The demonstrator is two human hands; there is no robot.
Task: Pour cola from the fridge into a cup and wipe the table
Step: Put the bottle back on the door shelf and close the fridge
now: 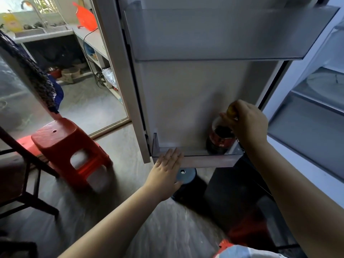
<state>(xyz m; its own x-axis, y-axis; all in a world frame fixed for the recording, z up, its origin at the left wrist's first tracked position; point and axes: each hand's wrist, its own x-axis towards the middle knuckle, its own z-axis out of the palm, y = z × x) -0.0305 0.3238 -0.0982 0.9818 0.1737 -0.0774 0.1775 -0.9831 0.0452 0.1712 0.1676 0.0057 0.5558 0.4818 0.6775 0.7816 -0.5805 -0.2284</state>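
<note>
The fridge door (178,101) stands open in front of me. A dark cola bottle (219,138) with a red label and a yellow cap stands at the right end of the door's lowest shelf (202,161). My right hand (245,123) is closed around the bottle's neck and cap from above. My left hand (165,174) rests flat, fingers together, against the front left of that shelf. No cup or table top for the drink is in view.
An upper door shelf (219,34) holds nothing I can see. Fridge interior shelves (316,101) are at right. A red plastic stool (72,149) and a dark round stool (186,183) stand on the floor. A dark table frame (22,175) is at left; kitchen counter (93,41) behind.
</note>
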